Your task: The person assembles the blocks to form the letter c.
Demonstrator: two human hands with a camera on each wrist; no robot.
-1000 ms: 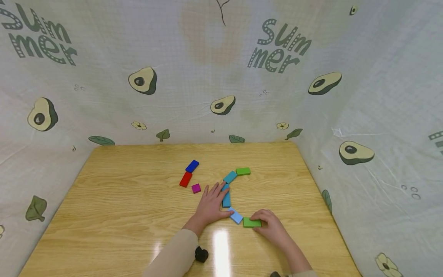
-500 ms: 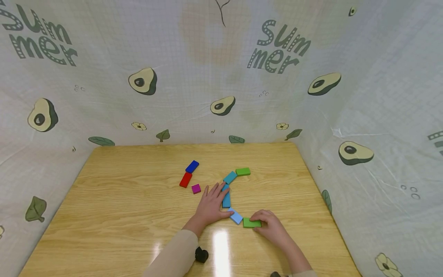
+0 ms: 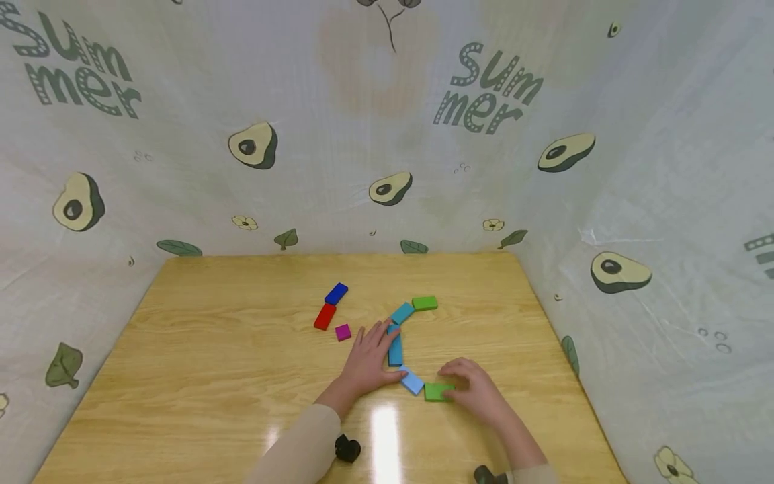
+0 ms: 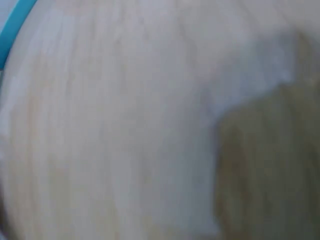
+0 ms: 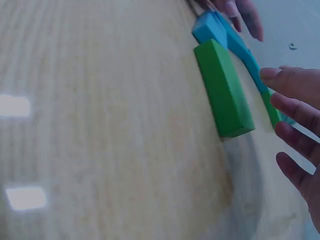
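Five flat blocks form a curve on the wooden table [image 3: 211,376]: a far green block [image 3: 424,303], a teal block [image 3: 402,312], a long teal block [image 3: 396,349], a light blue block [image 3: 412,380] and a near green block [image 3: 434,392]. My left hand [image 3: 369,355] lies flat, its straight fingers touching the long teal block's left side. My right hand [image 3: 470,388] hovers at the near green block's right end. In the right wrist view its fingers [image 5: 295,87] are spread and straight beside that green block [image 5: 224,90]. The left wrist view is a blur of wood.
A dark blue block [image 3: 336,293], a red block [image 3: 324,316] and a small magenta block [image 3: 342,332] lie left of the curve. Avocado-print cloth walls [image 3: 387,168] close in the table at the back and on both sides. Bare wood stretches to the left.
My right hand's fingers have loosened off the near green block and shifted slightly away from me. The left hand and all the blocks stay where they were.
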